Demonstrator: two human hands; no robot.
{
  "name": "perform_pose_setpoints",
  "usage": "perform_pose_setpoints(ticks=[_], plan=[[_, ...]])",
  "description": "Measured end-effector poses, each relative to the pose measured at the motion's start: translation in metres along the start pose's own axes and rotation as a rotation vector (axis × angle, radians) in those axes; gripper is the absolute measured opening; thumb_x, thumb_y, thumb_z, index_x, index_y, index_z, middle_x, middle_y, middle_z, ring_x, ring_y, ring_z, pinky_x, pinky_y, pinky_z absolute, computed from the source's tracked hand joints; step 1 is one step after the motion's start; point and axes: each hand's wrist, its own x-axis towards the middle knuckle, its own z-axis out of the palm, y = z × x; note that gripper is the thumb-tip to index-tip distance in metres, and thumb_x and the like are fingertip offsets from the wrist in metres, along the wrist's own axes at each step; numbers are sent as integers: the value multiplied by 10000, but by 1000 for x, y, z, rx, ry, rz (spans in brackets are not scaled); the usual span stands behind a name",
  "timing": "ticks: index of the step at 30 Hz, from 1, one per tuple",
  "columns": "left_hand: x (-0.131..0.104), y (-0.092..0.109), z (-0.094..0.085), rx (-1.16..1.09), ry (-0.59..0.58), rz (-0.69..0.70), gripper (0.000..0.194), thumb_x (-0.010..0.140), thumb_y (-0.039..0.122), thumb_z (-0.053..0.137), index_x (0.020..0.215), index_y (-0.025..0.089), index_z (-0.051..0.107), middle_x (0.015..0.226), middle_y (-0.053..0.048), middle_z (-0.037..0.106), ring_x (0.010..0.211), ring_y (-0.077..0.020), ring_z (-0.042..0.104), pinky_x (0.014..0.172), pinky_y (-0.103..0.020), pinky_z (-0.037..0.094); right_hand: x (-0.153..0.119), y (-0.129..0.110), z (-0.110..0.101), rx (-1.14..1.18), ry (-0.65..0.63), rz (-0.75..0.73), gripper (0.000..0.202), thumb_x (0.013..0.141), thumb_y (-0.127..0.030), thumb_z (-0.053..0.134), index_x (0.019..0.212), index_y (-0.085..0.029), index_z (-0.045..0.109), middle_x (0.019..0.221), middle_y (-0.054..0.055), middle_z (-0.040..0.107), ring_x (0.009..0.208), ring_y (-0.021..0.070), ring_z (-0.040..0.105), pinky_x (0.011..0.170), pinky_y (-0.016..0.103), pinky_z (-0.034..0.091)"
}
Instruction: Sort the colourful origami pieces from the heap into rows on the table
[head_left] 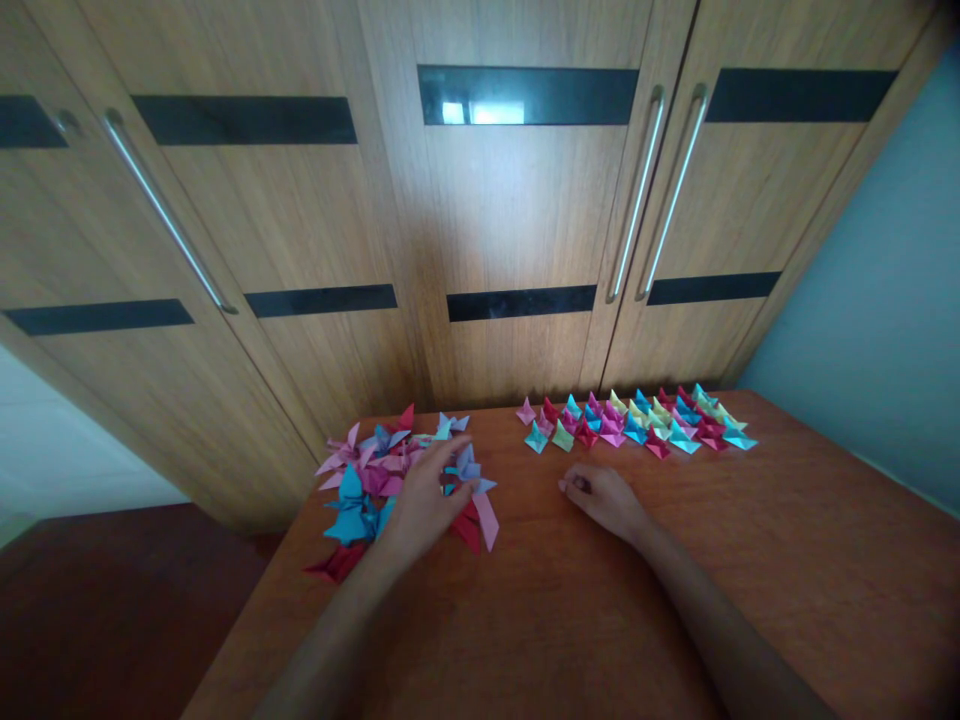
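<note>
My left hand (431, 497) is over the right side of a loose pile of folded paper pieces (386, 470) in pink, blue, red and lilac. Its thumb and fingers are apart, with a lilac piece (466, 466) beside the fingertips; nothing is held. To the right, my right hand (600, 495) rests on the table with its fingers curled; whether anything is inside them is too small to make out. Beyond it, small folded paper pieces (611, 425) in several colours stand in rows near the table's back edge.
The reddish-brown wooden table (540, 620) reaches back to a wooden wardrobe (517, 210) with metal handles and dark strips. A pale blue wall (870, 300) is on the right. Dark floor (135, 600) shows past the table's left edge.
</note>
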Motion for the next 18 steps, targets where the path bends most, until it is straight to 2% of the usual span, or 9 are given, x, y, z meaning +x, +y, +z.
perform_pose_setpoints(ticks=[2, 5, 7, 10, 14, 18], plan=[[0, 5, 28, -106, 6, -17, 512, 746, 184, 600, 1238, 244, 475, 1186, -63, 529, 1016, -188, 560, 862, -340, 491, -2, -5, 1, 194, -73, -74, 245, 824, -396, 506, 768, -188, 623, 692, 8, 618, 623, 128, 537, 570, 224, 380], [3, 9, 64, -230, 83, -71, 483, 734, 171, 616, 1198, 233, 494, 1076, -54, 557, 969, -178, 579, 859, -348, 496, -4, -14, 5, 466, -180, -134, 272, 797, -425, 561, 887, -177, 628, 756, 11, 617, 661, 123, 545, 589, 219, 415], [5, 9, 84, -310, 122, -111, 456, 732, 174, 622, 1167, 220, 494, 1053, -53, 557, 948, -177, 588, 833, -350, 511, -5, -19, 8, 568, -196, -129, 308, 778, -433, 594, 943, -175, 619, 780, 10, 615, 670, 117, 546, 604, 219, 428], [3, 9, 106, -429, 125, -142, 420, 729, 171, 625, 1126, 199, 492, 1051, -65, 539, 934, -176, 596, 772, -328, 538, -5, -23, 11, 617, -152, -106, 315, 774, -435, 607, 944, -171, 621, 790, 16, 624, 676, 118, 554, 619, 227, 441], [-5, 13, 117, -514, 106, -154, 406, 744, 197, 632, 1123, 207, 486, 1064, -65, 528, 951, -173, 589, 774, -324, 545, -4, -22, 9, 589, -83, -90, 284, 775, -437, 605, 882, -177, 646, 819, 38, 656, 722, 146, 586, 659, 255, 467], [-10, 15, 110, -557, 62, -169, 317, 789, 246, 597, 1091, 210, 509, 1040, -55, 575, 946, -167, 598, 791, -316, 537, -3, -16, 5, 568, -43, -79, 274, 773, -441, 599, 871, -192, 658, 815, 40, 668, 744, 161, 600, 684, 277, 484]])
